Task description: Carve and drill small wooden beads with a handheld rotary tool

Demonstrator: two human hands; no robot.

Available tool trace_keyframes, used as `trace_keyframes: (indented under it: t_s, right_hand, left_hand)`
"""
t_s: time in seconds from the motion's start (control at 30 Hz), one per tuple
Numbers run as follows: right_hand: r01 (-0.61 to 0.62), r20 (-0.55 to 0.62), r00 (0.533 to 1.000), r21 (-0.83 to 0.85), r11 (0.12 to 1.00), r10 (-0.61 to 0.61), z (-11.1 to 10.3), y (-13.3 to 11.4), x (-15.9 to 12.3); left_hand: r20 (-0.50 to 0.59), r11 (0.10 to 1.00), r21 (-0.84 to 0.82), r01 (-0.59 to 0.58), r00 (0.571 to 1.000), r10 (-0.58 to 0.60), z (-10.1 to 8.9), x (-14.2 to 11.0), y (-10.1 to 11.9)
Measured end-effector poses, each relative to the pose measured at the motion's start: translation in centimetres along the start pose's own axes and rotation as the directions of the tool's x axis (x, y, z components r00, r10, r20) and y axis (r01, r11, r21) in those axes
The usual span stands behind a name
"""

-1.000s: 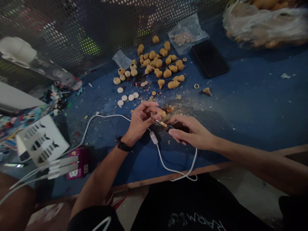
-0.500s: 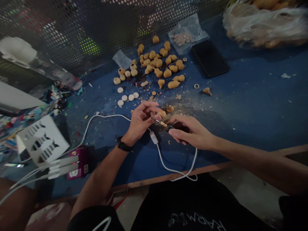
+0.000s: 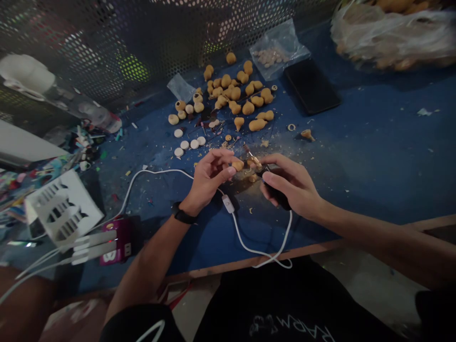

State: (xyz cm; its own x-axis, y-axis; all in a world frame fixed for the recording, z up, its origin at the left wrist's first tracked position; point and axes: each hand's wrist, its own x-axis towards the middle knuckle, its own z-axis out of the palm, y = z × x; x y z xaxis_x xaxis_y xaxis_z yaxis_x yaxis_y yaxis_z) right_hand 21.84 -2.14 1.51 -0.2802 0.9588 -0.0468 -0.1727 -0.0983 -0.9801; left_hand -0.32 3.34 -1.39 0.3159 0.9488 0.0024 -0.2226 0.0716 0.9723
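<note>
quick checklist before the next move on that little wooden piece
1. Left hand pinches the small gourd-shaped wooden piece in its fingertips: ok.
2. Right hand grips the black-handled carving tool: ok.
3. Metal bit stands apart from the left fingers: ok.
4. White cable lies slack on the blue tabletop, below the hands: ok.
5. Inline switch on or off: cannot tell.
</note>
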Motion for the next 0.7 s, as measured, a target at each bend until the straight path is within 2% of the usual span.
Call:
trace_keyframes:
  t_s: [0.4, 0.7]
  right_hand:
    - [-0.017, 0.030, 0.999, -0.016, 1.000, 0.018, -0.13, 0.35, 0.14]
    - [-0.034, 0.097, 0.995, -0.039, 0.999, 0.037, -0.07, 0.37, 0.26]
  left_hand:
    - [-0.024, 1.000, -0.028, 0.011, 1.000, -0.012, 0.28, -0.05, 0.45]
    - [-0.098, 0.993, -0.114, 0.002, 0.995, -0.013, 0.45, 0.15, 0.54]
